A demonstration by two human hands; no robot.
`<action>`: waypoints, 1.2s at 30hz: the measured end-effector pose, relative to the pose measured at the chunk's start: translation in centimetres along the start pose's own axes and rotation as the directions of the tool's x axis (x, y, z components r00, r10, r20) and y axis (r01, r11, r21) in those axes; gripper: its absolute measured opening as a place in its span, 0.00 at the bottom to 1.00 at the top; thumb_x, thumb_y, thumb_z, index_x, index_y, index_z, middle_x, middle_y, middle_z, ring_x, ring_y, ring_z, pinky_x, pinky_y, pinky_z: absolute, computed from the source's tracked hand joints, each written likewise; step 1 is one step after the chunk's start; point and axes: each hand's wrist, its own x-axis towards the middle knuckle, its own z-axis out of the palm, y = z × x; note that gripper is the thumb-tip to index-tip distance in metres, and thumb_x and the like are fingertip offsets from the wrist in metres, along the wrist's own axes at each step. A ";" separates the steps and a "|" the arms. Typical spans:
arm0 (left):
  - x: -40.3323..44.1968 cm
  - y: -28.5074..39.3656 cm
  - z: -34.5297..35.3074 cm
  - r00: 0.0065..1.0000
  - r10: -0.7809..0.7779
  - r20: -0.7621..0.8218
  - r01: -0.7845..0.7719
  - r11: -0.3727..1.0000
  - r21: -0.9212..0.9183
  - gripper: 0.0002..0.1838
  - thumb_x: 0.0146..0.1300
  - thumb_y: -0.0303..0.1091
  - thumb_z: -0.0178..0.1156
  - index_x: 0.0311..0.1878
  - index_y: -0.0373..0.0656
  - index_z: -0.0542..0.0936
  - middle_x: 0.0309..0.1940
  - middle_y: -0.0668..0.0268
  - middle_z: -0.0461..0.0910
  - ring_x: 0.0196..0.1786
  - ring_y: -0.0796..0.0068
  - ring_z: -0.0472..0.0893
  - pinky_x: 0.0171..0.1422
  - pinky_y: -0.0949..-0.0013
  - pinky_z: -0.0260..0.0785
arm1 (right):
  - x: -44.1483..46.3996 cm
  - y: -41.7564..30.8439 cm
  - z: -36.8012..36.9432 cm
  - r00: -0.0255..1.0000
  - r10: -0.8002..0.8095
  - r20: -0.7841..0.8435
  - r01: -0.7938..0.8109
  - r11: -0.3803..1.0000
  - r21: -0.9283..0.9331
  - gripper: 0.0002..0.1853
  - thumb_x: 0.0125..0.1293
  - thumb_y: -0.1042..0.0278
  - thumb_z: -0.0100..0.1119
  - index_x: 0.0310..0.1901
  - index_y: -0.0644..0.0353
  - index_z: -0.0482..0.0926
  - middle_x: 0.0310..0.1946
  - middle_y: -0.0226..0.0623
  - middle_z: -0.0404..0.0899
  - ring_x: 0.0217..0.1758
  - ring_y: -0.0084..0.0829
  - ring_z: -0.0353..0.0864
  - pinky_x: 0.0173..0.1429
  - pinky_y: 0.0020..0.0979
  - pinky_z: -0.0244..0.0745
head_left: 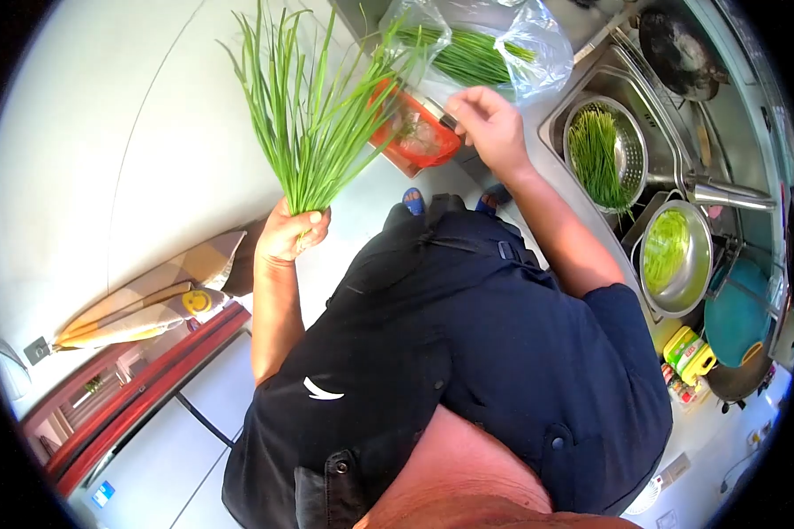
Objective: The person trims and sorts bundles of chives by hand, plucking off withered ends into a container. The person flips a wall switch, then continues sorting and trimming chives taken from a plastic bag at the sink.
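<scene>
A bunch of long green chives point(313, 132) stands upright in my left hand point(293, 231), with my fingers wrapped round its base and the leaves fanned out above. My right hand point(488, 123) is closed on the dark handle of a knife point(441, 112); its blade points up and left toward the leaves. Below the blade is a red-orange basket point(433, 160) lined with clear plastic, holding some scraps. More chives point(472, 58) lie in a clear plastic bag point(538, 55) beyond my right hand.
At the right, a steel sink point(563, 104) holds a colander point(637, 145) of chives. Nearer me is a steel bowl point(699, 280) with pale green pieces, beside a teal basin point(739, 309) and a yellow bottle point(690, 353). A wok point(679, 53) sits at the top right.
</scene>
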 end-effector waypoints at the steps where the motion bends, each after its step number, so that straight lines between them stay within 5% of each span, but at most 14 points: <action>1: 0.1 0.0 0.2 1.000 0.007 0.007 -0.007 1.000 -0.003 0.06 0.68 0.25 0.63 0.43 0.35 0.76 0.22 0.64 0.72 0.15 0.81 0.65 0.18 0.76 0.57 | 0.2 -0.5 -0.5 1.000 0.005 -0.008 -0.005 1.000 0.013 0.09 0.72 0.65 0.66 0.46 0.61 0.85 0.35 0.25 0.86 0.31 0.13 0.78 0.33 0.18 0.72; 4: 0.3 -0.1 0.0 1.000 0.008 0.021 -0.008 1.000 -0.012 0.09 0.67 0.25 0.63 0.47 0.34 0.75 0.21 0.64 0.72 0.15 0.82 0.65 0.18 0.76 0.57 | 0.1 -1.3 -1.2 1.000 -0.001 0.006 0.000 0.998 0.055 0.10 0.73 0.64 0.65 0.49 0.59 0.85 0.38 0.25 0.86 0.34 0.13 0.79 0.34 0.17 0.72; 7: 0.7 -0.1 -0.5 0.995 0.001 0.103 0.000 1.000 -0.001 0.12 0.69 0.27 0.63 0.51 0.33 0.75 0.23 0.62 0.69 0.17 0.79 0.64 0.20 0.75 0.57 | -0.3 -2.7 -1.1 0.995 -0.096 0.019 0.094 0.993 0.073 0.12 0.70 0.66 0.67 0.49 0.63 0.87 0.35 0.28 0.86 0.39 0.18 0.83 0.45 0.23 0.78; 9: 0.8 -0.1 -0.2 0.996 -0.008 0.094 0.007 1.000 0.005 0.13 0.69 0.28 0.63 0.51 0.33 0.74 0.23 0.62 0.69 0.17 0.79 0.64 0.20 0.75 0.57 | 0.0 -2.7 -1.3 0.877 -0.477 0.052 0.479 0.861 -0.170 0.10 0.68 0.69 0.67 0.47 0.60 0.89 0.40 0.34 0.89 0.41 0.25 0.86 0.50 0.26 0.80; 12: 0.9 -0.1 0.2 0.996 -0.004 0.084 0.003 1.000 0.018 0.13 0.68 0.28 0.64 0.51 0.33 0.74 0.23 0.62 0.69 0.17 0.79 0.64 0.20 0.75 0.57 | -0.6 -4.2 -1.2 0.798 -0.587 0.137 0.601 0.756 -0.261 0.08 0.65 0.69 0.68 0.45 0.57 0.90 0.45 0.37 0.90 0.44 0.33 0.87 0.53 0.30 0.82; 13: 0.9 -0.1 0.2 0.996 0.002 0.084 -0.004 1.000 0.024 0.14 0.68 0.28 0.64 0.51 0.33 0.74 0.23 0.62 0.69 0.17 0.79 0.64 0.20 0.75 0.57 | -0.1 -3.7 -1.4 0.671 -0.706 0.224 0.726 0.567 -0.390 0.10 0.62 0.66 0.70 0.45 0.54 0.91 0.46 0.33 0.90 0.44 0.36 0.87 0.52 0.32 0.83; 17: 1.0 0.1 1.0 0.999 0.003 0.053 -0.003 1.000 -0.003 0.07 0.68 0.24 0.62 0.45 0.33 0.76 0.21 0.62 0.72 0.15 0.81 0.65 0.18 0.76 0.57 | -0.5 -4.1 -1.1 0.601 -0.716 0.356 0.778 0.423 -0.463 0.10 0.59 0.64 0.71 0.43 0.49 0.91 0.44 0.23 0.90 0.39 0.32 0.85 0.45 0.31 0.82; 20: 1.0 0.3 1.3 0.999 -0.002 0.039 0.002 1.000 -0.011 0.07 0.67 0.23 0.62 0.45 0.33 0.76 0.22 0.62 0.73 0.15 0.81 0.66 0.18 0.76 0.57 | -0.6 -3.8 -0.9 0.570 -0.718 0.401 0.801 0.375 -0.467 0.09 0.57 0.69 0.73 0.41 0.52 0.91 0.41 0.27 0.90 0.38 0.33 0.84 0.42 0.32 0.82; 30: 0.8 0.5 1.5 0.999 0.003 0.032 -0.004 1.000 0.030 0.07 0.67 0.25 0.64 0.44 0.35 0.77 0.21 0.63 0.73 0.16 0.81 0.66 0.18 0.76 0.57 | -0.7 -3.7 -0.1 0.581 -0.696 0.422 0.802 0.402 -0.441 0.05 0.57 0.69 0.72 0.36 0.53 0.89 0.34 0.30 0.87 0.35 0.34 0.84 0.39 0.33 0.81; 36: 0.6 0.3 1.3 0.999 -0.004 0.039 0.002 0.998 0.057 0.07 0.68 0.26 0.64 0.44 0.36 0.77 0.21 0.65 0.73 0.15 0.83 0.65 0.17 0.77 0.55 | -0.9 -3.5 0.4 0.675 -0.629 0.385 0.733 0.514 -0.446 0.01 0.58 0.67 0.68 0.30 0.51 0.85 0.30 0.30 0.86 0.33 0.38 0.84 0.36 0.37 0.79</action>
